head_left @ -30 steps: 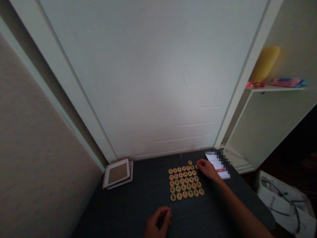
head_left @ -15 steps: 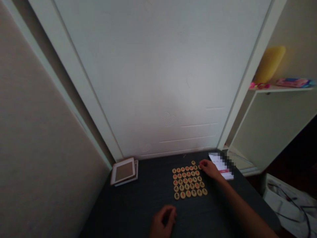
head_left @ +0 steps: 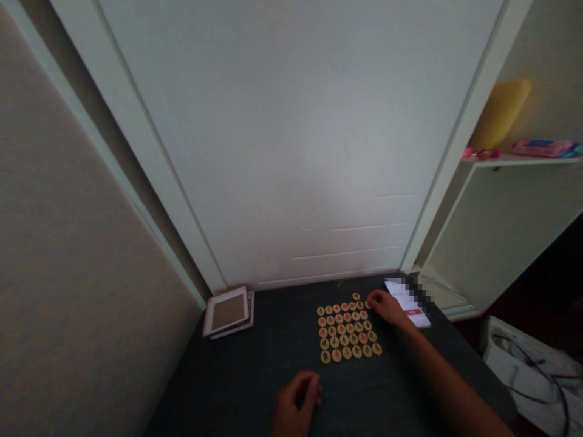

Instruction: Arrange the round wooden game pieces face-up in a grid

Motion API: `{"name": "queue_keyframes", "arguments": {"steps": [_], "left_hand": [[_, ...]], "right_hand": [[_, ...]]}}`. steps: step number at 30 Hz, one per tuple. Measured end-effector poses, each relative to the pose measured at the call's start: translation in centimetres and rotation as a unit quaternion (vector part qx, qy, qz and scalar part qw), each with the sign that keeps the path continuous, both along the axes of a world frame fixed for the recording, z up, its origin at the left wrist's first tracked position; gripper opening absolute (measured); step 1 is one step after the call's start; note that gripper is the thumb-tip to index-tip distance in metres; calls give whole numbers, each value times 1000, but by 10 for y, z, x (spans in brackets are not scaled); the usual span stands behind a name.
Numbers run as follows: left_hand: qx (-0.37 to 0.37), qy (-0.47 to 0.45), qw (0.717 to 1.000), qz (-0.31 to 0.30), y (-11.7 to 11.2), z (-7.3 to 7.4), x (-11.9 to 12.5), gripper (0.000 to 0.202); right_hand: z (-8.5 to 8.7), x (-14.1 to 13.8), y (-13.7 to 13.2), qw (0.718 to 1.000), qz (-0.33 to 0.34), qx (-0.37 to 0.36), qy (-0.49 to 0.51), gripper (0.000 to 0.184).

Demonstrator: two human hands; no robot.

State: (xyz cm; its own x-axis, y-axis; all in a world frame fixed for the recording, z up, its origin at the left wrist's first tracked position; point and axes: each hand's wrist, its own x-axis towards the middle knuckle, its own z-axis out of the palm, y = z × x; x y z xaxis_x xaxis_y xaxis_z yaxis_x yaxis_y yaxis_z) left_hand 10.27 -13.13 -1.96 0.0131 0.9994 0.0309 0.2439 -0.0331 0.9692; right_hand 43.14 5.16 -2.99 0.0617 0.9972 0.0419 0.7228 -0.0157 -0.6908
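Note:
Several round wooden game pieces (head_left: 348, 331) with red and dark marks lie in a tidy grid on a dark table (head_left: 237, 382). One more piece (head_left: 356, 297) sits alone just beyond the grid's far edge. My right hand (head_left: 385, 306) reaches to the grid's far right corner, fingers curled, fingertips pinching a piece (head_left: 367, 304) there. My left hand (head_left: 298, 405) rests near the table's front edge, fingers curled loosely, with nothing visible in it.
A square framed board (head_left: 228, 312) lies at the table's far left corner. A white and red paper (head_left: 407, 303) lies by my right hand. A white door panel (head_left: 291, 139) stands behind the table. White shelves (head_left: 510, 161) with a yellow object are at right, and a bag with cables (head_left: 528, 373) is on the floor.
The view has shifted a little, so everything sits slightly more to the right than one second ago. My hands keep their places relative to the pieces.

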Motion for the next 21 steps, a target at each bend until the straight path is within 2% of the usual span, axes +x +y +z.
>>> {"name": "queue_keyframes", "arguments": {"steps": [5, 10, 14, 17, 21], "left_hand": [[-13, -36, 998, 50, 4, 2, -4, 58], [-29, -35, 996, 76, 7, 6, -5, 63], [-31, -43, 993, 110, 6, 6, 0, 65], [-32, -53, 993, 101, 6, 6, 0, 62], [-36, -47, 996, 64, 9, 5, -4, 63]], "right_hand": [[7, 1, 14, 1000, 12, 9, -14, 20], [20, -8, 40, 997, 67, 19, -19, 16], [22, -19, 50, 994, 103, 10, -24, 11], [18, -23, 49, 993, 110, 2, -35, 9], [12, -23, 45, 992, 114, -11, -46, 20]]}}
